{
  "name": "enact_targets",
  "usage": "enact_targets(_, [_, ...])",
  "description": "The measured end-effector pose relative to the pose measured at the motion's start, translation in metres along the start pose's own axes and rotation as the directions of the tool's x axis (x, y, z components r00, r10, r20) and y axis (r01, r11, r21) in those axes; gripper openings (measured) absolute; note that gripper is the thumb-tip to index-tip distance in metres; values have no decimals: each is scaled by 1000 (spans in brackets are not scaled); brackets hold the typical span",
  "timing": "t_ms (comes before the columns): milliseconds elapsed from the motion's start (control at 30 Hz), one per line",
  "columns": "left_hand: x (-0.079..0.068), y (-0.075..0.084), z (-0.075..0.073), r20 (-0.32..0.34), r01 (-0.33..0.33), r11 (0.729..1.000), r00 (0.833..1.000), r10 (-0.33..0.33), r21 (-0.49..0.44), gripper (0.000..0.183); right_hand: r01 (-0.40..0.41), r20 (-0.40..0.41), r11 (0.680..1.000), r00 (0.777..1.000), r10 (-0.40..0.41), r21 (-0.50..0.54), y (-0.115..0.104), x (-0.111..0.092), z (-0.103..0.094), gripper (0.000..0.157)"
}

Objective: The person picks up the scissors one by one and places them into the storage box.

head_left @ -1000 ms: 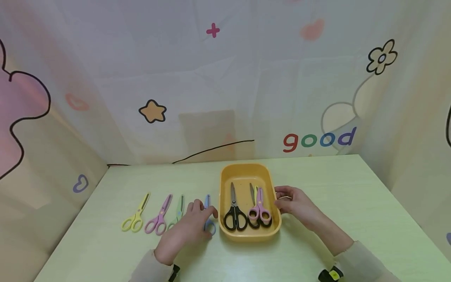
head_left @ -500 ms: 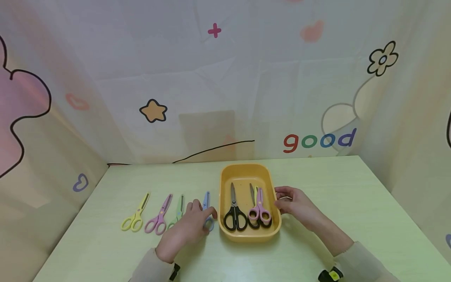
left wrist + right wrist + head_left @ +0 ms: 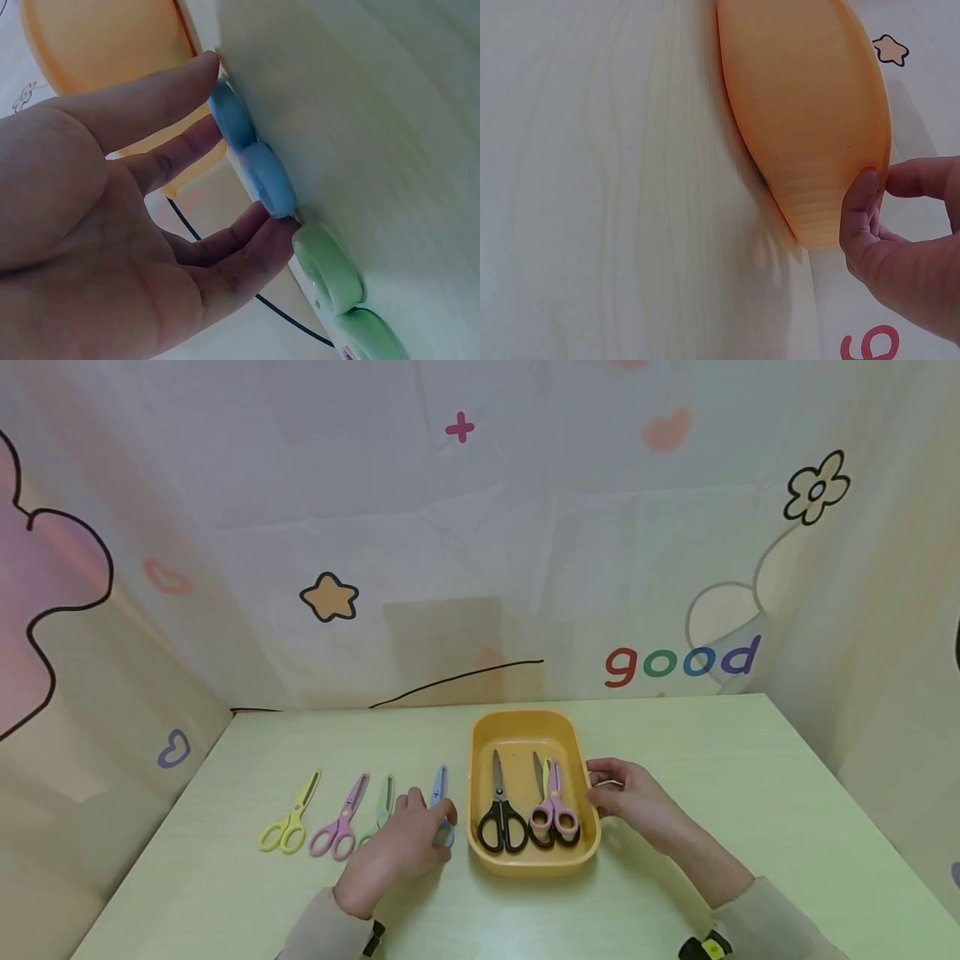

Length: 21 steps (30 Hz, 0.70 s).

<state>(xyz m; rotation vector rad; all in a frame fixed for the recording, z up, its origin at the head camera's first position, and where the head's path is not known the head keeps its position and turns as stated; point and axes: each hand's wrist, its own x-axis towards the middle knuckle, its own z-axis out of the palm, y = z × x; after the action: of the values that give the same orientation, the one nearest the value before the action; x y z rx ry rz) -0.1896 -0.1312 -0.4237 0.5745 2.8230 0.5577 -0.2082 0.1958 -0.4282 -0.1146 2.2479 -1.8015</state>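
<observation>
My left hand (image 3: 408,839) is over the blue scissors (image 3: 439,785), which lie on the table just left of the yellow tray (image 3: 525,867). In the left wrist view, thumb and fingers close around both sides of the blue handle loops (image 3: 270,180). The right hand (image 3: 633,793) pinches the tray's right rim between thumb and fingers. Inside the tray lie black scissors (image 3: 499,793) and, to their right, pink scissors (image 3: 556,797) overlapping yellow and black ones. Green scissors (image 3: 385,797), partly hidden by my left hand, lie beside the blue pair.
Farther left on the table, purple-pink scissors (image 3: 345,814) and yellow scissors (image 3: 292,821) lie in the same row, blades pointing away. A printed curtain (image 3: 420,543) hangs behind the table's back edge and along both sides.
The blue scissors have shifted slightly away from me and turned a little straighter under my left hand. My right hand and the tray have kept their places.
</observation>
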Motion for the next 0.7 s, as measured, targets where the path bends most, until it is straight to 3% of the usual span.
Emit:
enact_targets(400, [6,-2,0,19,2,998,1000,-3,59,29,16,5,1000,1000,-16,14,1,1,-1,52])
enact_targets(700, [8,-5,1,17,12,999,1000,-12,39,30,14,4,1000,1000,-14,14,0,0,0,52])
